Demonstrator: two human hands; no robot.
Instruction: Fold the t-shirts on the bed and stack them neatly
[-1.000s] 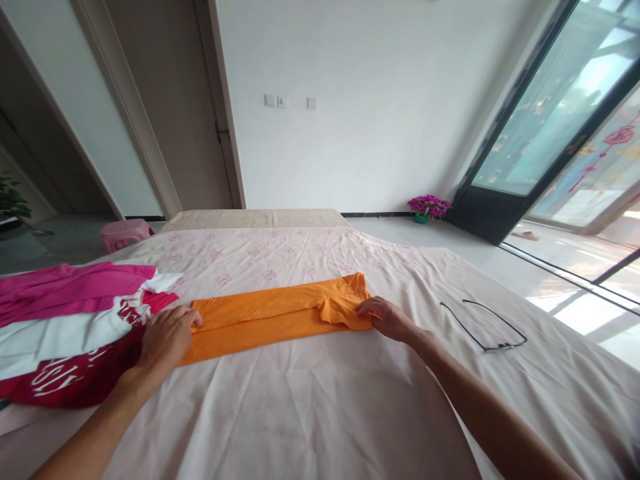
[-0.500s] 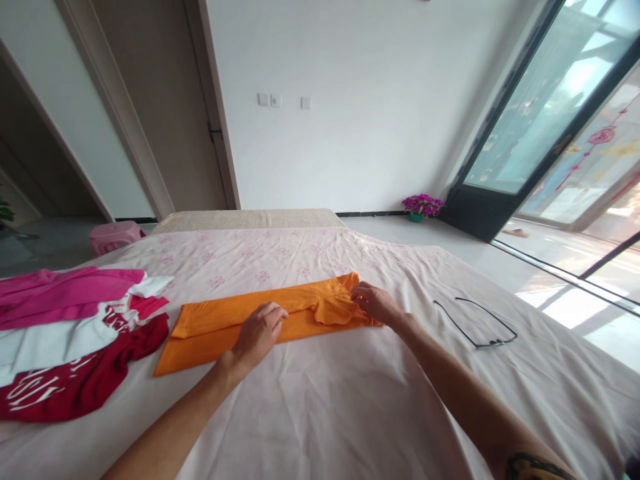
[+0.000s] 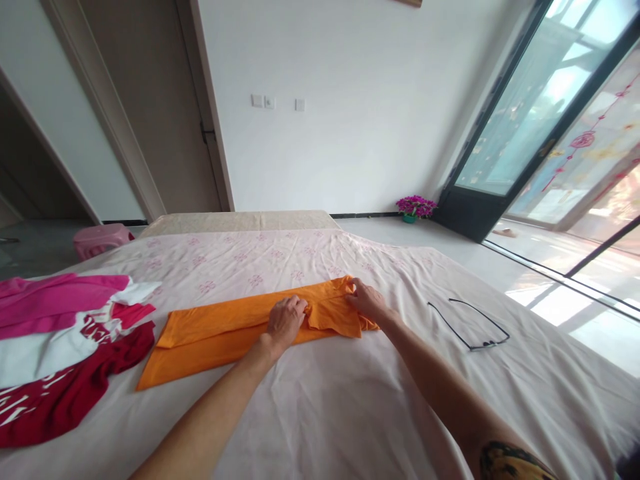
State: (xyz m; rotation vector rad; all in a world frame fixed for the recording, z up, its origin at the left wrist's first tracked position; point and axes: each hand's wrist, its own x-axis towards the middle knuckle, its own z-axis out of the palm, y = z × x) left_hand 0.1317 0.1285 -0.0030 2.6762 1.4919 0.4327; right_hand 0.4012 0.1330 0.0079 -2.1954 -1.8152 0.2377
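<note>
An orange T-shirt, folded into a long strip, lies across the pale bedsheet in front of me. My left hand is closed on the cloth near the middle of the strip, at the edge of a sleeve that lies over it. At the strip's right end my right hand pinches the shirt near its collar. The fingertips of both hands are partly hidden by the cloth and the knuckles.
Pink, white and dark red clothes lie in a pile on the left. Black-framed glasses rest on the sheet to the right. Beyond the bed are a pink stool, purple flowers and a glass door.
My left hand has moved right along the shirt to the sleeve and closed on cloth there. The sleeve lies flatter and further spread. The whole view has shifted slightly.
</note>
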